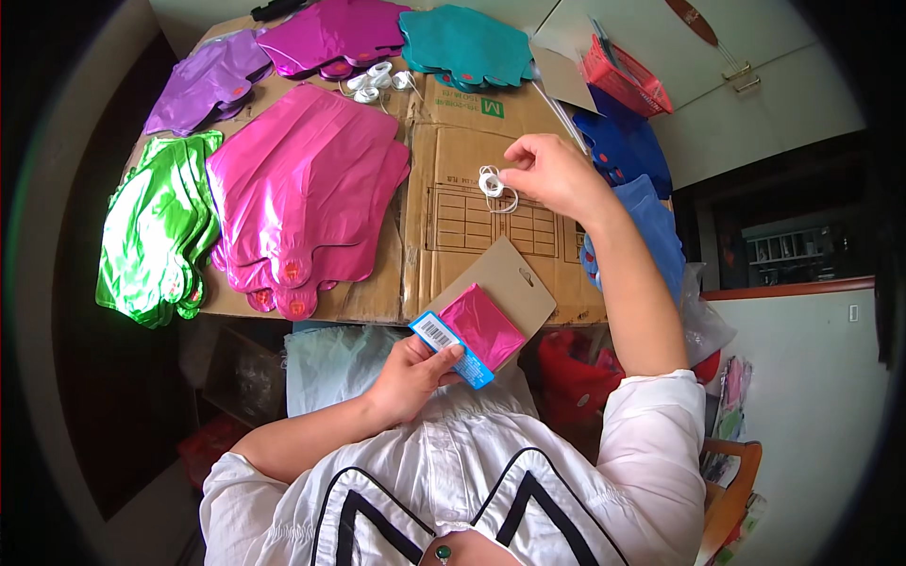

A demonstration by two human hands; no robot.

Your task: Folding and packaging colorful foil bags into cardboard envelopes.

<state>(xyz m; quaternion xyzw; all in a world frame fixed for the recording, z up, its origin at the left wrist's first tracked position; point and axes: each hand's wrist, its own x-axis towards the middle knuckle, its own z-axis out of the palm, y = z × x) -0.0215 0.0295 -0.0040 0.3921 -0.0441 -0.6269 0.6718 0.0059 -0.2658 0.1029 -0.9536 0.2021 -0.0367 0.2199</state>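
My left hand (415, 377) is closed on a package near the table's front edge, thumb on top. The package has a brown cardboard backing (510, 279) with a hang hole, a folded shiny pink foil square (483, 326) and a blue-and-white barcode label (445, 345). Over the cardboard-covered table, my right hand (557, 179) pinches a small coil of white string (492, 183) between thumb and fingertips. The coil hangs slightly loose, apart from the package.
Flat foil sheets lie in piles: pink (302, 179), green (156, 226), purple (208, 80), magenta (335, 36), teal (467, 47) and blue (651, 231). White string coils (370, 83) lie between piles. A red basket (628, 75) stands at the back right. Flattened cardboard (453, 141) covers the table.
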